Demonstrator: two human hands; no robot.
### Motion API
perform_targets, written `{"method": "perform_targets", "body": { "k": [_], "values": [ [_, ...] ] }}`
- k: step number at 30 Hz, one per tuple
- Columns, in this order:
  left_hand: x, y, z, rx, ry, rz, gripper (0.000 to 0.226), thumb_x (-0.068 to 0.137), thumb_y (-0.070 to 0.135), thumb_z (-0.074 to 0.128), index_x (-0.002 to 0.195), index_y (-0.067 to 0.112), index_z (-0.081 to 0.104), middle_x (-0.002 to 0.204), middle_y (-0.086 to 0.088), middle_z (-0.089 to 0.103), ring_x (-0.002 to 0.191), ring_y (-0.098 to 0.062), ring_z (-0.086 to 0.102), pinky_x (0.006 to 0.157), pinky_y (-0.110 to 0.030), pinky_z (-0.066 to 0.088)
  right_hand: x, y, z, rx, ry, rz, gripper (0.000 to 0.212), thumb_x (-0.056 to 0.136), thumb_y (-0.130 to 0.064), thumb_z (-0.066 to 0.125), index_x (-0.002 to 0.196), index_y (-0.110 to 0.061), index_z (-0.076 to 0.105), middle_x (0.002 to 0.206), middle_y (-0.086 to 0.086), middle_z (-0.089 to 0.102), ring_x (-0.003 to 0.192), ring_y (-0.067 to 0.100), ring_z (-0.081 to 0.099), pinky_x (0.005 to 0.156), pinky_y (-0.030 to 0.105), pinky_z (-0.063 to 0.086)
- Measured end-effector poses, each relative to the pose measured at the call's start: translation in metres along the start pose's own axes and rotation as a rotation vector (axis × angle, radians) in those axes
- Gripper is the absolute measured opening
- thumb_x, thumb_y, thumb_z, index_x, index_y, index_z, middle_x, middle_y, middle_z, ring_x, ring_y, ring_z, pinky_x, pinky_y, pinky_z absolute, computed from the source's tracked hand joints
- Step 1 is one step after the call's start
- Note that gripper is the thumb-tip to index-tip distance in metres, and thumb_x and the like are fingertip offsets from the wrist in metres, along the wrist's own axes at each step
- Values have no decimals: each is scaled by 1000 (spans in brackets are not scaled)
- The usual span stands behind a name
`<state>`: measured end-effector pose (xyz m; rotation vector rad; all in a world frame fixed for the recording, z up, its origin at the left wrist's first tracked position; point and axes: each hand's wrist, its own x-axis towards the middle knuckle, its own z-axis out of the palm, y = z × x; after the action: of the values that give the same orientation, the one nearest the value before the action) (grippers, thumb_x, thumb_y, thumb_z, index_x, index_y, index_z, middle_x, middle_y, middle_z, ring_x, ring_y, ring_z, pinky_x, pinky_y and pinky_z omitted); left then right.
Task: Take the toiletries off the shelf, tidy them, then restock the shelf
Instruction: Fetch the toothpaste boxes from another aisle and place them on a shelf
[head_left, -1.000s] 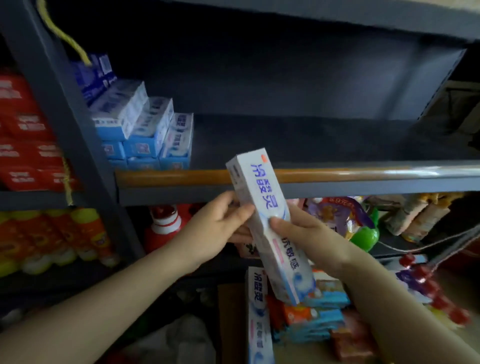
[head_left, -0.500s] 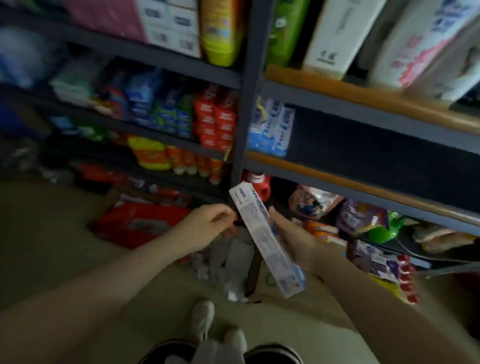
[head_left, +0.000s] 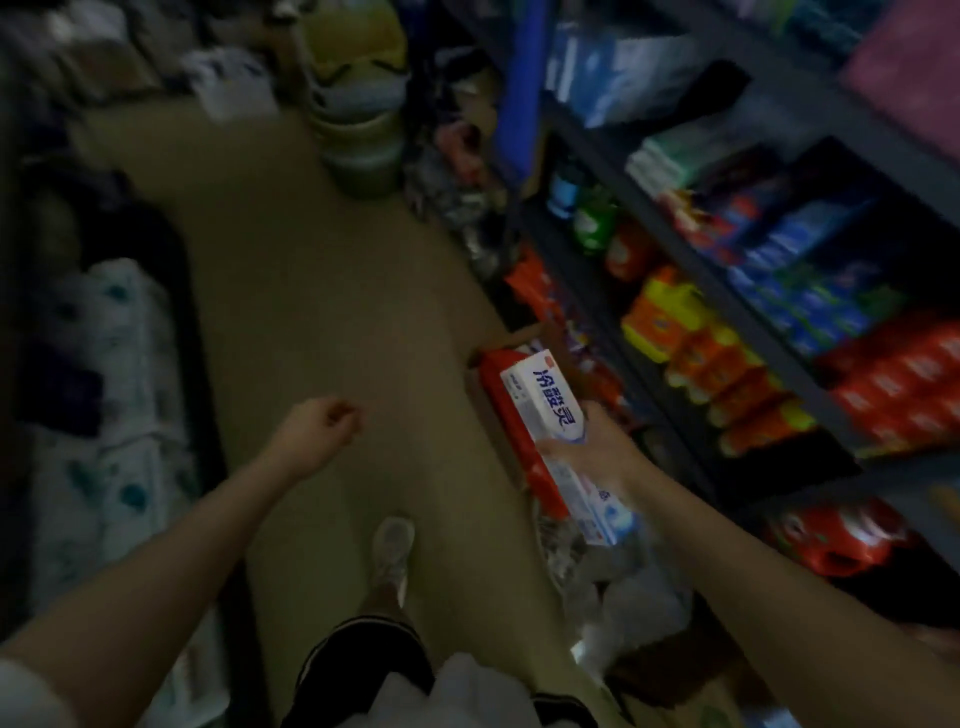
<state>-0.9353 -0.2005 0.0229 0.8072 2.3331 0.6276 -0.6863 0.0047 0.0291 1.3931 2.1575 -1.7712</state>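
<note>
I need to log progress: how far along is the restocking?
Done: can't judge; the bay being filled is out of view, and the shelves showing are stocked. In hand: the right hand grips one toothpaste box over the aisle, off any shelf; the left hand is loosely curled, holding nothing. Left: shelving this box, and goods lie on the floor beside the shelves.

1 head-worn view looks steeply down an aisle floor (head_left: 322, 322), shelving (head_left: 737, 312) close along its right.
</note>
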Motion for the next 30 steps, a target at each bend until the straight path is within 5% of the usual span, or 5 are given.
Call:
{"method": "perform_targets", "body": {
  "k": [9, 14, 21, 27, 30],
  "values": [
    [141, -119, -145, 193, 117, -42, 24, 92, 17, 53, 111, 6, 61, 102, -14, 67, 87, -25, 62, 67, -23, 40, 180, -178, 114, -98, 5, -195, 45, 74, -34, 75, 101, -22, 42, 94, -12, 57, 80, 5, 60, 54, 17, 46],
    [227, -86, -218, 193, 173, 195, 23, 91, 20, 55, 113, 13, 60, 98, -2, 63, 80, -11, 56, 67, -24, 45, 273, -235, 118, -225, 44, -190, 48, 73, -37, 77, 102, -22, 41, 92, -11, 56, 79, 6, 59, 54, 20, 43],
    [377, -15, -297, 197, 253, 436, 26, 91, 19, 54, 115, 12, 61, 100, -2, 62, 85, -18, 60, 75, -33, 50, 433, -304, 92, -215, 91, -118, 44, 80, -32, 71, 105, -14, 39, 94, -1, 55, 77, 16, 58, 51, 24, 44],
    [524, -16, -362, 276, 218, 276, 27, 93, 25, 50, 118, 17, 57, 102, 2, 60, 81, -11, 55, 69, -23, 44, 581, -414, 76, -203, 70, -117, 45, 83, -28, 68, 111, -12, 37, 99, 3, 54, 78, 13, 53, 62, 31, 46],
    [584, -36, -397, 288, 187, 165, 28, 94, 27, 49, 119, 17, 56, 98, 4, 59, 80, -8, 53, 67, -22, 42, 641, -479, 83, -221, -12, -188, 48, 84, -25, 68, 117, -7, 40, 108, 11, 57, 90, 27, 59, 74, 43, 54]
  ]
}}
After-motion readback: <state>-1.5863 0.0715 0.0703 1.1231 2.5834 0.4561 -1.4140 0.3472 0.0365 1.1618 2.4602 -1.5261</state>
